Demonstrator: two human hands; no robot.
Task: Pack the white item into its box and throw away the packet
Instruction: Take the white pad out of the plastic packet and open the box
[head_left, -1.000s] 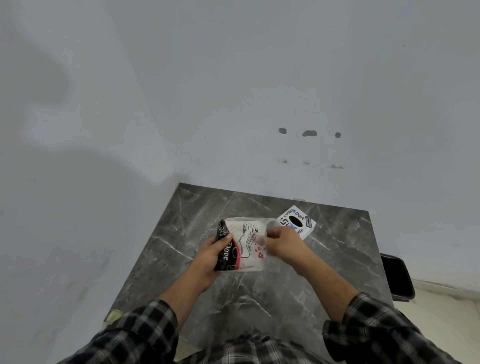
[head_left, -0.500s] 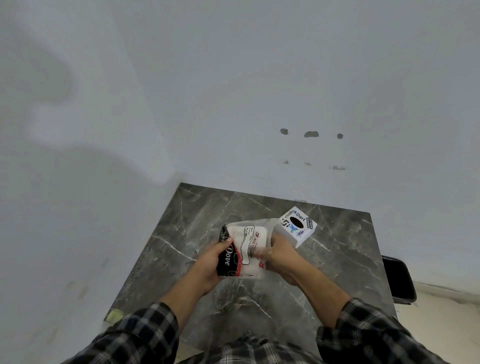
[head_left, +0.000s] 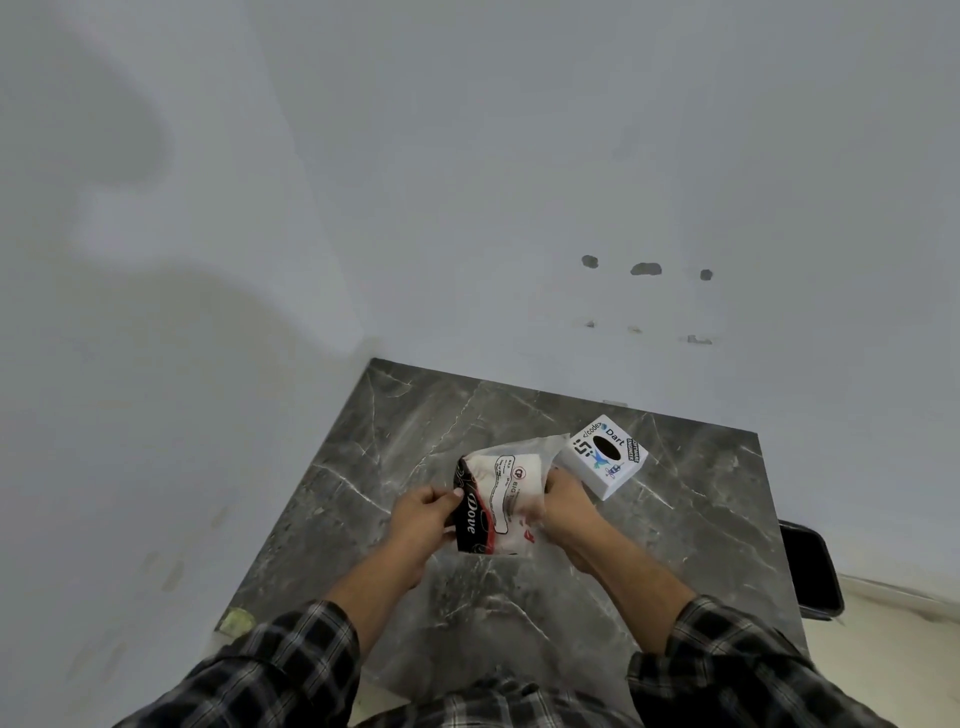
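I hold a clear plastic packet (head_left: 511, 499) above the middle of the dark marble table (head_left: 691, 530). Inside it lies a white printed item with a black and red "Dove" end. My left hand (head_left: 423, 519) grips the packet's left, black end. My right hand (head_left: 563, 506) pinches its right side, where the loose plastic flap sticks up. A white box (head_left: 605, 457) with a black oval hole on top and "Dart" printed on it stands on the table just beyond my right hand.
The table sits in a corner between two pale walls. A black chair seat (head_left: 810, 569) shows past the table's right edge. A small greenish scrap (head_left: 236, 621) lies at the table's near left corner.
The packet has tilted and its right flap now stands up. My right hand moved right along the packet toward the box. The camera shifted slightly.
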